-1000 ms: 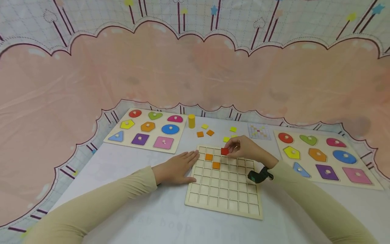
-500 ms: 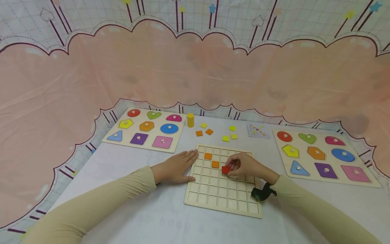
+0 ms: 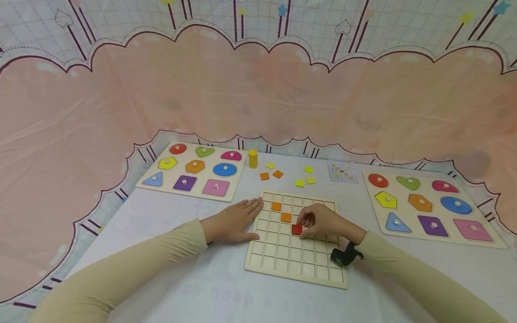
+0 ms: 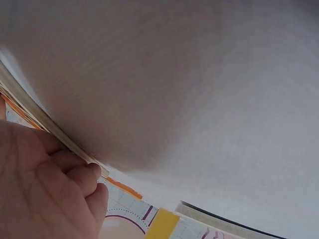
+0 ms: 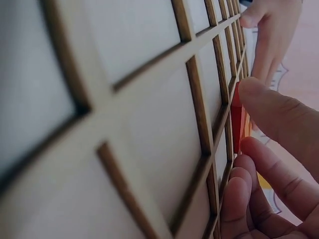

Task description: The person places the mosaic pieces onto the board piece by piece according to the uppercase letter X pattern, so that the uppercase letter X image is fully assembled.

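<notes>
Sitting flat in grid board (image 3: 296, 258) cell: small red sq tile (image 3: 296, 229).

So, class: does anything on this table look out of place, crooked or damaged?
Nothing stands out. The red tile sits square in the grid board under the right hand; the left hand rests flat at the board's edge. Loose tiles lie beyond it.

Soft even light, blurry wrist close-ups
</notes>
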The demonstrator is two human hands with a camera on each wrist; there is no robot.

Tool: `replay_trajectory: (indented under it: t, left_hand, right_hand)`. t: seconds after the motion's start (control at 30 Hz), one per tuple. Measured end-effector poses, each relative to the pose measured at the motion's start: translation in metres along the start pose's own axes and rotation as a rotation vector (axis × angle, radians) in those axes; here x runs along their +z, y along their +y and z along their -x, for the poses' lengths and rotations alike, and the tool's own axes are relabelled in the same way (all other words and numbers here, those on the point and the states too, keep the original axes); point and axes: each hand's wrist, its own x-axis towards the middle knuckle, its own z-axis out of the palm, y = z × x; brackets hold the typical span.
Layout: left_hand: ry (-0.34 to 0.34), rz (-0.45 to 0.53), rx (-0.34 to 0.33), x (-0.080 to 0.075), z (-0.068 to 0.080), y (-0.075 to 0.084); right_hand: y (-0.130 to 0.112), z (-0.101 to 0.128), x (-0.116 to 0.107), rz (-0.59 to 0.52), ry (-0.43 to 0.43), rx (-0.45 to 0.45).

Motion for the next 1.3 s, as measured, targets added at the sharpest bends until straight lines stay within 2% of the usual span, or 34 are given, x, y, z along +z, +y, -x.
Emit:
replay_trajectory:
  t: [0.3, 0.6, 1.0, 1.1, 1.2, 1.3]
  left_hand:
    - [-0.015, 0.006, -0.007, -0.001, 0.000, 0.001]
    - [-0.020, 0.005, -0.016, 0.000, -0.002, 0.001]
    - [-0.018, -0.006, -0.023, 0.003, -0.003, -0.002]
    - [-0.015, 0.007, -0.018, 0.002, -0.002, -0.001]
    - [-0.018, 0.014, -0.014, 0.001, -0.002, 0.000]
    - [-0.019, 0.008, -0.014, 0.001, -0.001, 0.000]
  right_hand:
    - [-0.001, 0.001, 0.001, 0.031, 0.011, -0.011]
    - [-0.006, 0.000, 0.003, 0.084, 0.041, 0.053]
    - [-0.006, -0.005, 0.000, 0.071, 0.039, 0.062]
    - [-0.003, -0.006, -0.006, 0.025, -0.006, 0.057]
    - [0.004, -0.008, -0.018, -0.070, -0.049, 0.065]
    - [0.011, -0.013, -0.037, -0.154, -0.027, 0.091]
